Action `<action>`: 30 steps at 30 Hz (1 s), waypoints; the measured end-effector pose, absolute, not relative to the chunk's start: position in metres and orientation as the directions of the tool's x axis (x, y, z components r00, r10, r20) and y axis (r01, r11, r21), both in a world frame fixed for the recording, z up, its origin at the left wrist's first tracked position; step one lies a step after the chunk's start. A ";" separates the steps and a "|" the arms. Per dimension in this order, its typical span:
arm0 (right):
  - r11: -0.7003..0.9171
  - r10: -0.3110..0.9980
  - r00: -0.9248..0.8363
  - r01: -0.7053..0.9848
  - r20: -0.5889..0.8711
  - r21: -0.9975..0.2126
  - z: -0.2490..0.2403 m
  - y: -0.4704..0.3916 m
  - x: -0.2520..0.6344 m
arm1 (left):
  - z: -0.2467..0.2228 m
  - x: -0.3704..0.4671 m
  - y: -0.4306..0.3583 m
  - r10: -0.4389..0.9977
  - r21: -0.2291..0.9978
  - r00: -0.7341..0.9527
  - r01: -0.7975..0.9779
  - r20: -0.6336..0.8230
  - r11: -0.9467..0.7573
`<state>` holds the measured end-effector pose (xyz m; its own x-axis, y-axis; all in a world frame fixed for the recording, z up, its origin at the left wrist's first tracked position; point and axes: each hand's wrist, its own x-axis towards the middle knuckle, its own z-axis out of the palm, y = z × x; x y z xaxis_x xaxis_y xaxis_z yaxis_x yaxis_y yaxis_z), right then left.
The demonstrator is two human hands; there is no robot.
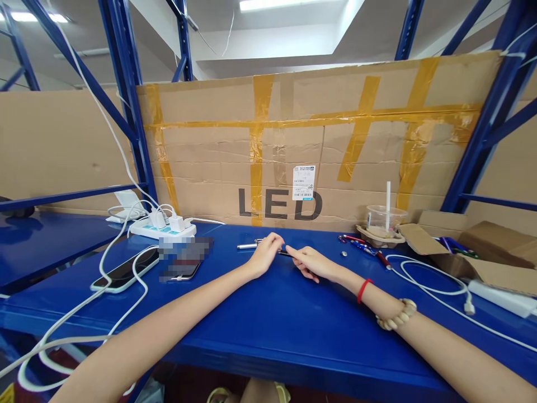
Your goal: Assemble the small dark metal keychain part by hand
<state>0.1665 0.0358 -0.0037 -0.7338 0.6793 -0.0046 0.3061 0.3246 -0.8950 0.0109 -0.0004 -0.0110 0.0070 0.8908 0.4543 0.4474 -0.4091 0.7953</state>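
Observation:
My left hand (pixel 267 256) is closed, its fingers bent over a slim pen just above the blue tabletop. A silver pen part (pixel 246 247) sticks out to the left of this hand, and a dark pen part (pixel 284 253) shows on its right. Whether both belong to one pen is hidden by the fingers. My right hand (pixel 310 262) closes at the dark end, index finger stretched along it and the other fingers curled underneath. A small round metal piece (pixel 344 253) lies apart, to the right of that hand.
On the left are a phone (pixel 126 271), a second dark device (pixel 187 271) and a white power strip (pixel 161 228) with cables. Several pens (pixel 363 246), a plastic cup (pixel 384 221), a white cable (pixel 440 291) and an open cardboard box (pixel 495 274) occupy the right. Cardboard (pixel 210 168) walls the back.

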 end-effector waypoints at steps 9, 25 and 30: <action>0.670 0.702 -0.660 0.487 0.266 -0.560 -0.012 0.046 0.165 | -0.015 0.014 -0.011 0.815 0.293 0.369 0.800 0.447 -0.523; 0.688 0.721 -0.624 0.699 0.303 -0.197 -0.009 0.029 0.136 | 0.003 -0.006 -0.018 0.818 -0.066 0.355 0.928 0.453 -0.367; 0.675 0.732 -0.604 0.707 0.316 -0.212 -0.003 0.030 0.105 | 0.030 -0.012 -0.026 0.708 -0.180 0.358 0.931 0.608 -0.316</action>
<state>0.1054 0.0299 -0.0030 -0.6037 0.7317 0.3165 0.7068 0.6749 -0.2119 -0.0124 -0.0259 0.0299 0.3580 0.7085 0.6082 0.9315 -0.3163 -0.1799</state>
